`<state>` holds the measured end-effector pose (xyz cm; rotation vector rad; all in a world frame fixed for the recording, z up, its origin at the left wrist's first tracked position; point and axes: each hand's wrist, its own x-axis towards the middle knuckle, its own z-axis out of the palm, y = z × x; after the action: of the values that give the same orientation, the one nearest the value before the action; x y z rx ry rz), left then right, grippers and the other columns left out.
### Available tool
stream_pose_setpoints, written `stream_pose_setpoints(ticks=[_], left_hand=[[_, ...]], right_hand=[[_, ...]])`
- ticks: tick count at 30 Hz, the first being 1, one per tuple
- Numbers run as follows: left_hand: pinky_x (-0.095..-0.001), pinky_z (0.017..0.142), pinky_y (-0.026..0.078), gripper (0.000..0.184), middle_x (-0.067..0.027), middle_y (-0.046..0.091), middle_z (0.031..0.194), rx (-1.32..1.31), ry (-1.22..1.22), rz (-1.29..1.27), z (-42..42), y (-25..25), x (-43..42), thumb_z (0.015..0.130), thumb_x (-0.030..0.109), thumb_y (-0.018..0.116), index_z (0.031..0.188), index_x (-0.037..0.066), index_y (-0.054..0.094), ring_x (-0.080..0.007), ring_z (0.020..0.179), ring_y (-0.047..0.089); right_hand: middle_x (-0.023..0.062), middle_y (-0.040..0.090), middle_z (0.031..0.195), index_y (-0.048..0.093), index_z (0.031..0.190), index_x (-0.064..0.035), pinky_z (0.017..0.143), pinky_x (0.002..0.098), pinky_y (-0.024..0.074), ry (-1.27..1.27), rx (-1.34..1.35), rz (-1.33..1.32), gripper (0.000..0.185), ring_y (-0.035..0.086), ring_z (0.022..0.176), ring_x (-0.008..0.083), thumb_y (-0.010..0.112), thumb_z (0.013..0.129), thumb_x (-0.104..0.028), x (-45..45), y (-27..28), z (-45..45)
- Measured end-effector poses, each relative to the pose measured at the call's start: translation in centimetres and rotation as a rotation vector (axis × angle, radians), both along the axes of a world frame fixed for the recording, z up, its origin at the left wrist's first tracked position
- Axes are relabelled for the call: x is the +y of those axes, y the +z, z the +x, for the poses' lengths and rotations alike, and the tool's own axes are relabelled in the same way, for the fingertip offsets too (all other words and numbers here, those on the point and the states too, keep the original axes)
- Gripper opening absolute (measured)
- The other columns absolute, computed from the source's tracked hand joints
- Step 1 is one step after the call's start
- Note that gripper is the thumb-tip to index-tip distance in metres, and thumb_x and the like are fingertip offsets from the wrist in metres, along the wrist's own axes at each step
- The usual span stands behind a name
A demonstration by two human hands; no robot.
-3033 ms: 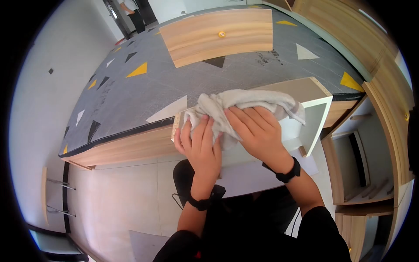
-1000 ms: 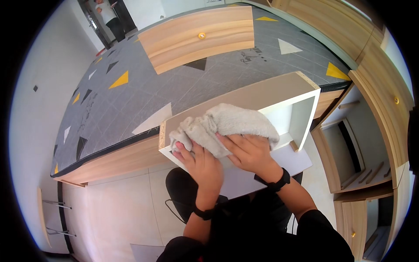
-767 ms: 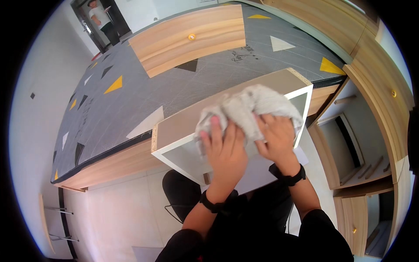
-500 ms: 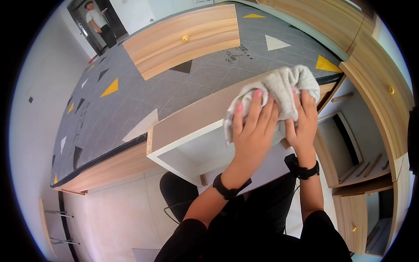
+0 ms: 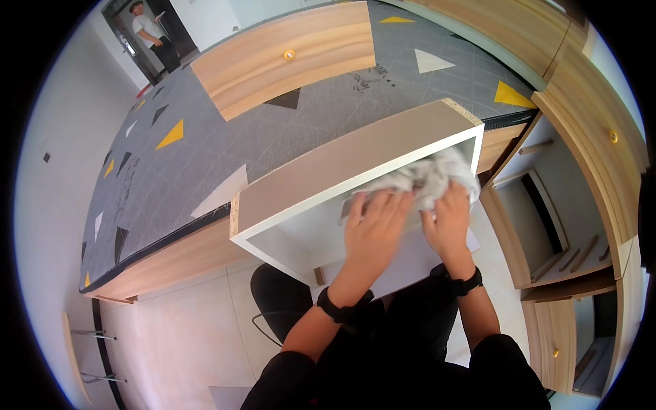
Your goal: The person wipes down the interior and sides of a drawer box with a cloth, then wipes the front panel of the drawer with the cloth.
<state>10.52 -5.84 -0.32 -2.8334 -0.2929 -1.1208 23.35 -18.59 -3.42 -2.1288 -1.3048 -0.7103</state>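
A pale grey cloth [image 5: 437,171], blurred by motion, is bunched at the right inner part of a white-edged drawer frame [image 5: 355,154]. My left hand [image 5: 377,229] presses on the cloth's left part with its fingers bent over it. On the cloth's right part lies my right hand [image 5: 447,222], its fingers gripping the fabric. The frame leans on its side over my lap, against the bed edge, with its open side facing me. Its left end shows bare chipboard, and a small wooden block [image 5: 319,276] sits inside near the lower left.
A wooden drawer front [image 5: 287,58] with a yellow knob rests on the grey patterned mattress [image 5: 205,147]. Wooden cabinets [image 5: 588,130] with open compartments line the right side. A person [image 5: 154,34] stands by the doorway at the back left. A folding-legged board [image 5: 74,359] is at the left wall.
Both hands and the cloth have moved from the frame's top right down inside its right part. Earlier they were further left. The view has shifted, and the person at the back has changed pose.
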Motion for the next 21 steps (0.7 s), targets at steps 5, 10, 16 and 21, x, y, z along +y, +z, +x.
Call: stream_pose_setpoints(ticks=[5, 10, 16, 21], left_hand=[[-0.0568, 0.115, 0.023, 0.05, 0.0025, 0.05, 0.142, 0.142, 0.144, -0.011, 0.0, -8.1, 0.7, 0.086, 0.015, 0.056, 0.136, 0.014, 0.056, -0.0315, 0.139, 0.036], [-0.0587, 0.115, 0.024, 0.049, 0.0034, 0.051, 0.141, 0.139, 0.116, -0.016, -0.5, -7.8, 0.1, 0.085, 0.018, 0.058, 0.134, 0.015, 0.059, -0.0316, 0.137, 0.037], [-0.0521, 0.103, 0.038, 0.043, -0.0038, 0.056, 0.127, 0.132, 0.01, -0.008, -1.1, -8.7, -0.3, 0.085, 0.017, 0.057, 0.127, 0.008, 0.062, -0.0302, 0.122, 0.046], [-0.0439, 0.084, 0.047, 0.03, -0.0072, 0.052, 0.106, 0.217, -0.059, -0.259, -0.7, -9.3, 0.1, 0.082, 0.01, 0.059, 0.112, 0.006, 0.064, -0.028, 0.098, 0.051]], right_hand=[[0.0173, 0.047, 0.138, 0.05, 0.133, -0.0063, 0.104, 0.0476, 0.0379, -0.078, 0.004, -0.262, 0.064, 0.046, 0.122, 0.038, 0.074, 0.079, -0.03, -0.1, -5.6, 0.9], [0.0199, 0.046, 0.137, 0.051, 0.132, -0.004, 0.105, 0.0466, 0.0366, -0.1, 0.038, -0.312, 0.064, 0.045, 0.121, 0.0375, 0.074, 0.079, -0.032, -0.9, -5.0, -0.3], [0.0159, 0.05, 0.128, 0.058, 0.119, -0.0052, 0.098, 0.0428, 0.0399, -0.142, 0.038, -0.368, 0.055, 0.048, 0.112, 0.0333, 0.077, 0.075, -0.033, -1.3, -4.8, -0.3], [0.0091, 0.053, 0.114, 0.064, 0.106, -0.0105, 0.089, 0.0422, 0.0432, -0.099, 0.02, -0.331, 0.044, 0.049, 0.107, 0.0297, 0.081, 0.07, -0.028, -0.8, -4.1, -0.2]])
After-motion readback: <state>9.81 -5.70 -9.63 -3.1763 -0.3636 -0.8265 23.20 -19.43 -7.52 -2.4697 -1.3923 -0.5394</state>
